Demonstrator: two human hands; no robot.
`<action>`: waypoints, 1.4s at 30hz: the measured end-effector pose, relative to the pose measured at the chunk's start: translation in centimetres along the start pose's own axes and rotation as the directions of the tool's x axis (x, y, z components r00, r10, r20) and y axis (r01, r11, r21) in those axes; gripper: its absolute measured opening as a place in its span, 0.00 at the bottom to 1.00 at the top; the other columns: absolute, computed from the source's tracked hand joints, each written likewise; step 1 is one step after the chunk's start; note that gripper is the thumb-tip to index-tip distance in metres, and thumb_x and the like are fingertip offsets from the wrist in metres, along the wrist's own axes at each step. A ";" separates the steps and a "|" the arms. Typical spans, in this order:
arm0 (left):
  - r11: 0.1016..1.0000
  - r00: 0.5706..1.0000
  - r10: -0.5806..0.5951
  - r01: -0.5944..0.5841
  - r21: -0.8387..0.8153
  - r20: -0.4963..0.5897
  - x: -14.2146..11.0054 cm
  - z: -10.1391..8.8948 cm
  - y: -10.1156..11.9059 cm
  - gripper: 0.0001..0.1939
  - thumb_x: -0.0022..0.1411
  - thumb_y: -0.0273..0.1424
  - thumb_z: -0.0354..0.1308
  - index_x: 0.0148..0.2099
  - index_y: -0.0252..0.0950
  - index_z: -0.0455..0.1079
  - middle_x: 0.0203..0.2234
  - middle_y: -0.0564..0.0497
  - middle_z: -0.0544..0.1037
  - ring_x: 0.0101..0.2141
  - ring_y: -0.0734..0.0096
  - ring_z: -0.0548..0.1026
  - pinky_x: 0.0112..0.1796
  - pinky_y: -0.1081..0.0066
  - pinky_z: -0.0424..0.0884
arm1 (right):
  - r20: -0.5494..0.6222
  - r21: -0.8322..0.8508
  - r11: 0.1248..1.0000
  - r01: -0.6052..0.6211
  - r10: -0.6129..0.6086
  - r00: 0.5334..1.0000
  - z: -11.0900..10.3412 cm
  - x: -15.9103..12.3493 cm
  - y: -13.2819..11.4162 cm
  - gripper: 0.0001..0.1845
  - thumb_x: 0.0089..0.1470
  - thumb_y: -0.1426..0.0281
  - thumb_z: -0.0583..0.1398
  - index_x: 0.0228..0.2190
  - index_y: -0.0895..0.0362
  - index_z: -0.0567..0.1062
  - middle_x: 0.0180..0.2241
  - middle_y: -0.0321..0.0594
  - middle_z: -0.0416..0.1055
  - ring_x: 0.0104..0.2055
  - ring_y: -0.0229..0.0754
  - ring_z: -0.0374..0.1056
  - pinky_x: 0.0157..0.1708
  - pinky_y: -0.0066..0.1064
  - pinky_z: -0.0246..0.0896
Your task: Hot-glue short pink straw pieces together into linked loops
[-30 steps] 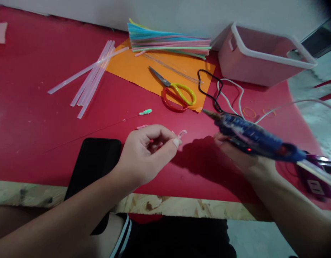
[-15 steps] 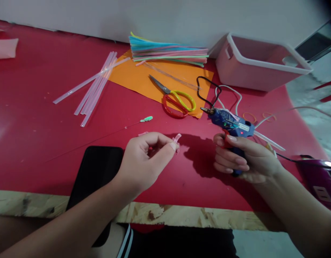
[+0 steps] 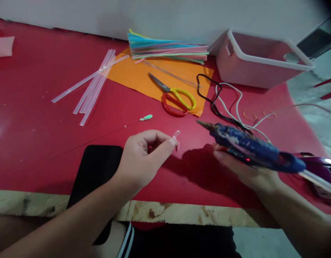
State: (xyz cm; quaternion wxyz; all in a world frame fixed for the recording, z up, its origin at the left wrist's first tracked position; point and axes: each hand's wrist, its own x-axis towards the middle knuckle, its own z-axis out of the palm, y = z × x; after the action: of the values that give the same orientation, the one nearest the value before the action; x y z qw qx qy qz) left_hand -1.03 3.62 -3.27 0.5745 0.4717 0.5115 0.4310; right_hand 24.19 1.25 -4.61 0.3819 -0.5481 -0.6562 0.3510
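Observation:
My left hand point(image 3: 142, 161) is closed in a pinch on a small pink piece point(image 3: 176, 138) that sticks out past my thumb, just above the red table point(image 3: 33, 139). My right hand point(image 3: 243, 168) grips a blue hot glue gun point(image 3: 248, 145) lying nearly flat, its metal nozzle point(image 3: 204, 125) pointing left toward the pink piece, a short gap between them. A red light glows on the gun's side. A glue stick pokes out of the gun's back end at the right.
A black phone point(image 3: 97, 168) lies by my left wrist. Red-and-yellow scissors point(image 3: 176, 98) rest on orange paper point(image 3: 144, 75), with coloured pipe cleaners point(image 3: 168, 49) behind. Clear glue sticks point(image 3: 92, 86) lie at the left, a pink bin point(image 3: 259, 61) at the right, cords point(image 3: 224, 104) between.
My right hand has tipped the glue gun from upright to nearly flat and brought its nozzle lower, toward the pink piece. My left hand has barely moved.

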 end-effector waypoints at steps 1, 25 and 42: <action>1.000 1.000 0.000 0.000 -0.008 0.003 0.0 0.0 0.0 0.07 0.57 0.31 0.65 0.27 0.37 0.77 0.23 0.54 0.79 0.26 0.77 0.72 0.29 0.78 0.68 | -0.012 -0.111 0.991 0.077 -0.079 0.997 0.0 -0.3 0.1 0.08 0.53 0.69 0.69 0.35 0.50 0.75 0.25 0.32 0.71 0.24 0.37 0.66 0.21 0.30 0.58; 0.997 0.996 0.046 -0.051 0.056 0.080 -0.3 0.2 0.4 0.06 0.56 0.32 0.64 0.31 0.36 0.80 0.21 0.52 0.76 0.25 0.73 0.70 0.23 0.75 0.63 | 0.187 -0.288 0.792 0.539 -0.505 0.843 -0.2 1.3 0.2 0.08 0.66 0.63 0.57 0.36 0.51 0.74 0.28 0.34 0.76 0.26 0.38 0.68 0.39 0.40 0.59; 0.997 0.993 0.052 -0.058 0.052 0.104 -0.2 0.3 0.8 0.06 0.55 0.30 0.63 0.27 0.36 0.75 0.20 0.54 0.73 0.23 0.75 0.67 0.23 0.74 0.63 | 0.268 -0.304 0.734 0.608 -0.546 0.794 -0.9 1.4 0.5 0.04 0.63 0.71 0.57 0.40 0.53 0.71 0.29 0.36 0.74 0.30 0.40 0.69 0.43 0.41 0.55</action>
State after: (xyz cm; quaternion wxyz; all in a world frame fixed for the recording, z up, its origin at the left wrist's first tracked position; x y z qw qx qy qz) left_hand -0.78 3.49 -2.48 0.5750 0.5227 0.4795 0.4077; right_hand 25.07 2.72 -4.45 0.3059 -0.3489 -0.8768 0.1257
